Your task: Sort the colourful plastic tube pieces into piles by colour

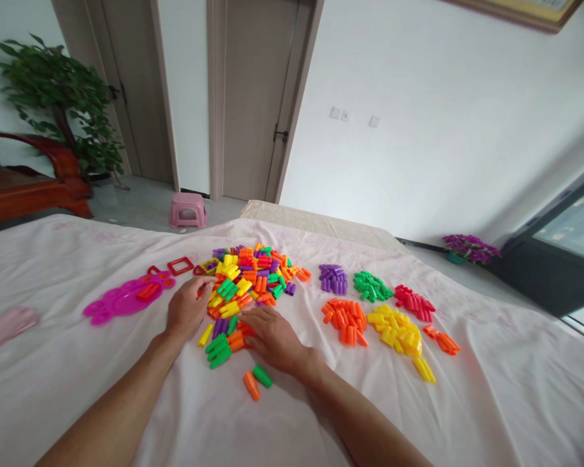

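A mixed pile of coloured plastic pieces lies on a pale cloth. My left hand rests at the pile's left edge, fingers curled; what they hold, if anything, is hidden. At the pile's near right side, my right hand reaches over orange pieces, its fingertips partly hidden. Green pieces lie just left of them. To the right are sorted heaps: purple, green, red, orange and yellow.
A magenta plastic shape with a red piece on it lies left of my left hand, near red frames. A pink cloth is at far left. Beyond the covered surface stands a pink stool.
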A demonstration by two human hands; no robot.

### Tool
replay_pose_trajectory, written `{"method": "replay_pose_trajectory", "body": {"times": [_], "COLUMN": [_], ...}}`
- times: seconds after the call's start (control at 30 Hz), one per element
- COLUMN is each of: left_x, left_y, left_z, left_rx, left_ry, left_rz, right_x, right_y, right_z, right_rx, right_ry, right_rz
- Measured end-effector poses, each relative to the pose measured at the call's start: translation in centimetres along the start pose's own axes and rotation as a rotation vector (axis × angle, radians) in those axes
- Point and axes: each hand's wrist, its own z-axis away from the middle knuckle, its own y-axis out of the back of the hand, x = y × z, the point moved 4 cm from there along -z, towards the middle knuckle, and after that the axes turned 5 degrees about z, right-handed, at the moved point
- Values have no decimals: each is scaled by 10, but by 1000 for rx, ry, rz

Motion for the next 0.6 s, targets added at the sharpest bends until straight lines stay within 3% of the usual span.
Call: {"method": "replay_pose_trajectory", "body": {"times": [0.27,0.6], "left_x": [0,-3], "left_y": [0,-1], "left_z": [1,0], "left_rx": [-1,-10], "left_ry": [7,22], "left_rz": [-29,-60], "right_x": [18,45], "right_y": [8,22], "right_z": [3,16], "right_rx": [-51,0], "right_ry": [-243,-471], "right_rz": [113,-179]}}
